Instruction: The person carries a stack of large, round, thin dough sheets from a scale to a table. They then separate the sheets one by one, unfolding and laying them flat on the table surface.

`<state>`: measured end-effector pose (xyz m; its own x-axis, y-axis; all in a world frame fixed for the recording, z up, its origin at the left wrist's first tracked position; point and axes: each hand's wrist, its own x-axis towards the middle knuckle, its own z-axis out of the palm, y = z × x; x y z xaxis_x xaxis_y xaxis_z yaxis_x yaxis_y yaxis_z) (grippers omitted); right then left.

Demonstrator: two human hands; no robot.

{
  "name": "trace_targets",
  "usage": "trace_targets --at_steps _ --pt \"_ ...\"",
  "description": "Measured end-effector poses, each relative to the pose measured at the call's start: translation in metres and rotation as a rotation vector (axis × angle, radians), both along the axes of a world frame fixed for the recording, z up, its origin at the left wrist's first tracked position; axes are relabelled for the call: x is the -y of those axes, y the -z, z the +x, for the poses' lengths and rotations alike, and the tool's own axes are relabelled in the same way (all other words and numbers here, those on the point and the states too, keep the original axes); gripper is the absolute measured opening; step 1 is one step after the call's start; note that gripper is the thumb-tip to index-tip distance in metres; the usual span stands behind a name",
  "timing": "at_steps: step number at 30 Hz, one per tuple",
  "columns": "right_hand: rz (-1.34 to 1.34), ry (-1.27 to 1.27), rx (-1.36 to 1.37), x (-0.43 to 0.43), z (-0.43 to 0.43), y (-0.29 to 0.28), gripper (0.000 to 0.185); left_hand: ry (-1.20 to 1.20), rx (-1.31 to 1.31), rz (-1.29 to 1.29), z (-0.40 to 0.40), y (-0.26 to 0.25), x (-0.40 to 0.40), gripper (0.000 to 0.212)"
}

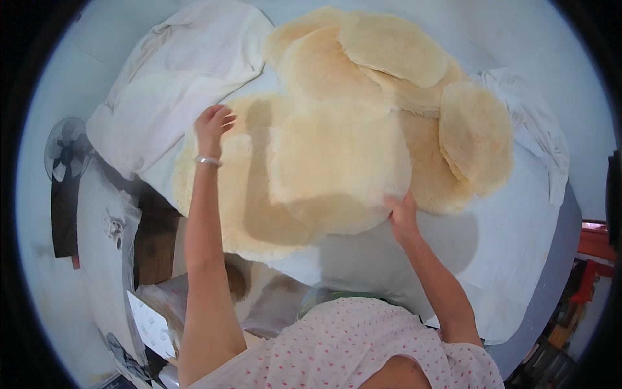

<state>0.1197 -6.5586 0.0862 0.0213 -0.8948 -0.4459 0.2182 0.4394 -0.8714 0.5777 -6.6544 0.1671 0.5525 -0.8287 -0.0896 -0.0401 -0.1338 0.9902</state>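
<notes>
A large, pale, thin flatbread lies at the middle of the cloth-covered table. My right hand pinches its lower right edge, thumb on top. Beneath it and to the left spreads a yellower flatbread, its ragged near edge reaching the table's edge. My left hand, with a silver bangle at the wrist, is over that one's upper left part. Its fingers are loosely bent and a little apart, with nothing visible in them.
Overlapping flatbreads lie at the back, and a folded one at the right. White cloths are bunched at the far left and right. A fan stands at left, near a cardboard box below the table.
</notes>
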Motion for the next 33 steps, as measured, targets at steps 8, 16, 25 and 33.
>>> trace_targets --at_steps 8,16,25,33 --pt "0.337 -0.250 0.144 -0.031 -0.023 0.005 0.031 0.062 0.119 0.214 -0.048 0.098 0.171 0.046" --pt "0.584 -0.384 0.336 -0.068 -0.024 -0.003 0.018 0.303 -0.121 0.303 -0.030 0.103 0.227 0.025" --pt "-0.263 0.066 -1.062 0.041 -0.136 -0.062 0.029 0.248 0.272 0.046 -0.075 0.086 0.219 0.023" --pt "-0.453 -0.349 -1.652 0.108 -0.140 -0.022 0.074 0.856 -0.366 0.178 -0.407 0.060 0.140 0.032"
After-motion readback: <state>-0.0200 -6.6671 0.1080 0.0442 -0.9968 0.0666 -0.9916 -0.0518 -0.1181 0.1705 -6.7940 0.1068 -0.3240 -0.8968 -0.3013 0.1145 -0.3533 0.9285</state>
